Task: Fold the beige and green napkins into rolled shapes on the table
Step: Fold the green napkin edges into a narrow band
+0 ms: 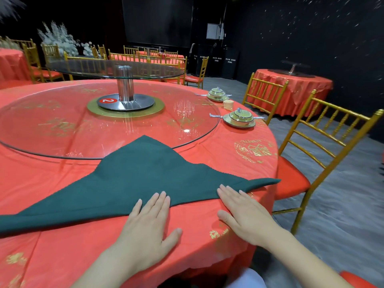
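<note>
Left hand and right hand lie flat, side by side, at 6 o'clock on the counter. The fingers are straight, slightly spread and grip nothing. Their tips rest on the near long edge of the green napkin, a triangle whose apex points to 12 o'clock, onto the glass turntable. I'd worry about a lopsided roll: the 3 o'clock tip reaches the counter's rim, and the apex sits on raised glass. A beige roll stands well off at 1 o'clock.
</note>
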`<state>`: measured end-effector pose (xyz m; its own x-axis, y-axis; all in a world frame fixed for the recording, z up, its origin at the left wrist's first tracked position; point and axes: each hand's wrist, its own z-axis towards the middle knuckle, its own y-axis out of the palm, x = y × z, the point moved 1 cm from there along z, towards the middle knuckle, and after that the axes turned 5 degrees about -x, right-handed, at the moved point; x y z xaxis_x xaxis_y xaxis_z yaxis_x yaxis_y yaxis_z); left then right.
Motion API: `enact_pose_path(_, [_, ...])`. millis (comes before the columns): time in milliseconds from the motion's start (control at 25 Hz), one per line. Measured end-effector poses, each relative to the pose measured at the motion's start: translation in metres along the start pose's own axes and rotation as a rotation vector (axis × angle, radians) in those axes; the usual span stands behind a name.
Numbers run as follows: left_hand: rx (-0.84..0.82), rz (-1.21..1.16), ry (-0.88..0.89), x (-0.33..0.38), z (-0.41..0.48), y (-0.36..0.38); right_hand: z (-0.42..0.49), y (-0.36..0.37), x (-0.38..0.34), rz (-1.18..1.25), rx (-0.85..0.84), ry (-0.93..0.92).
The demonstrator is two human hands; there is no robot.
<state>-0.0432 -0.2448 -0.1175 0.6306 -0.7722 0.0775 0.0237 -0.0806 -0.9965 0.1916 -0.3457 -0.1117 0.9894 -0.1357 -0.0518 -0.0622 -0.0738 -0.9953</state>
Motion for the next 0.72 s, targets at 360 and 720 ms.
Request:
enact_pose_path(360, [-0.021, 0.024, 0.000, 0.000, 0.000, -0.001, -0.008, 0.003, 0.037, -0.048, 0.033, 0.294])
enact_pose_path(720, [-0.056, 0.017, -0.062, 0.009, 0.003, -0.004, 0.001, -0.008, 0.018, -0.008, 0.026, 0.182])
